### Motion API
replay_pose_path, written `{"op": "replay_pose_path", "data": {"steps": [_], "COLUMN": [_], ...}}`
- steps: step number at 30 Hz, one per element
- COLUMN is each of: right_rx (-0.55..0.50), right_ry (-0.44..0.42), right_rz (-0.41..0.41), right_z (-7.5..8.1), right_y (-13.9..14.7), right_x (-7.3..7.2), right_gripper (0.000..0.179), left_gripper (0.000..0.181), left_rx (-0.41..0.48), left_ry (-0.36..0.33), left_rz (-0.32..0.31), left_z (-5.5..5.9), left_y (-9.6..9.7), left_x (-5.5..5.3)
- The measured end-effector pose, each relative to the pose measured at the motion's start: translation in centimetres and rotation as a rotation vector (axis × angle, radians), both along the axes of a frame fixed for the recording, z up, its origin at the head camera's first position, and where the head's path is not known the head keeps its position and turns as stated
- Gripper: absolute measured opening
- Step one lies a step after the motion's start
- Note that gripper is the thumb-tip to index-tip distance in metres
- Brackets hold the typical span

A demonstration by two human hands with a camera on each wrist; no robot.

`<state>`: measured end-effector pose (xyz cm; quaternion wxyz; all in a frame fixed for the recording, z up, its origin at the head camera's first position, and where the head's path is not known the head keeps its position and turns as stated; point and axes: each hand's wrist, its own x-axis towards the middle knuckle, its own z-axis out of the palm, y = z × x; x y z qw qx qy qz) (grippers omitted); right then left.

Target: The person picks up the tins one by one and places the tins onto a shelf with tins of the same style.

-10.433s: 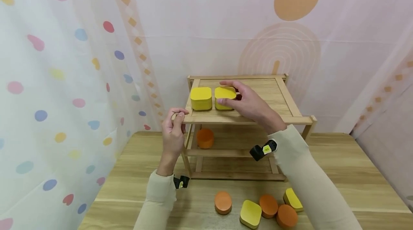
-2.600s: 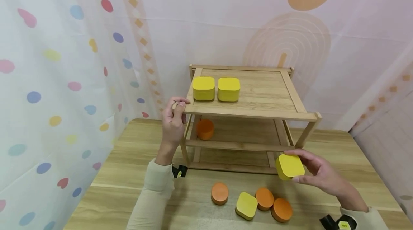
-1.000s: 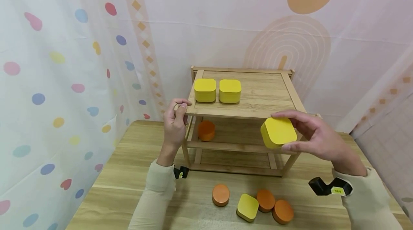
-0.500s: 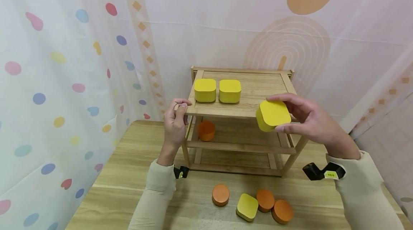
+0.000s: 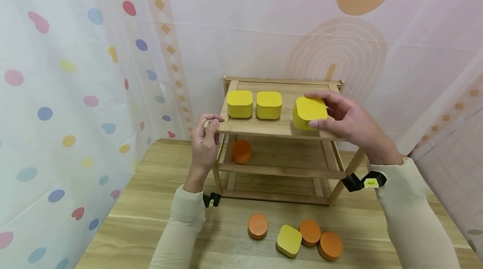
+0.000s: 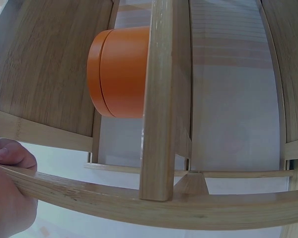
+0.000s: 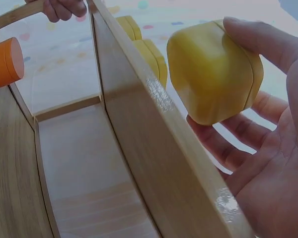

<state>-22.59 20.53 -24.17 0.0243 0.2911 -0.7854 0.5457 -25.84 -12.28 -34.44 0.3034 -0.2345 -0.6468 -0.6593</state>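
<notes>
My right hand (image 5: 345, 118) pinches a yellow square tin (image 5: 310, 111) between thumb and fingers, over the front right part of the wooden rack's (image 5: 260, 127) top shelf. In the right wrist view this tin (image 7: 208, 72) hangs beside the shelf's edge, tilted. Two more yellow tins, one at the left (image 5: 240, 104) and one beside it (image 5: 268, 105), stand on the same shelf. My left hand (image 5: 205, 145) grips the rack's top left front corner, thumb in front and fingers curled over it. On the middle shelf sits an orange round tin (image 5: 241, 151), seen close in the left wrist view.
On the table (image 5: 143, 202) in front of the rack lie a yellow square tin (image 5: 289, 240) and several orange round tins, one apart at the left (image 5: 258, 226) and two (image 5: 310, 232) touching near the yellow one. A patterned curtain (image 5: 256, 17) hangs behind.
My right hand has lifted the yellow tin from low at the rack's right up and leftward over the top shelf. Earlier it was at the second yellow tin there. The left hand keeps its grip.
</notes>
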Motion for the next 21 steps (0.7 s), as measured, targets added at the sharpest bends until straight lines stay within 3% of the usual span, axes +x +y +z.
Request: {"op": "replay_pose_path", "data": {"steps": [5,21], "right_rx": [0.021,0.109], "right_ry": [-0.052,-0.029], "right_rz": [-0.082,-0.193], "right_z": [0.2,0.7], "right_y": [-0.5,-2.0], "right_x": [-0.8,-2.4], "right_gripper": [0.055,0.053], "left_gripper": [0.027,0.027], "left_rx": [-0.005,-0.013], "left_ry": [0.005,-0.008], "left_rz": [-0.005,0.010], "left_z": [0.2,0.5], "left_y": [0.1,-0.1], "left_x": [0.1,-0.1]}}
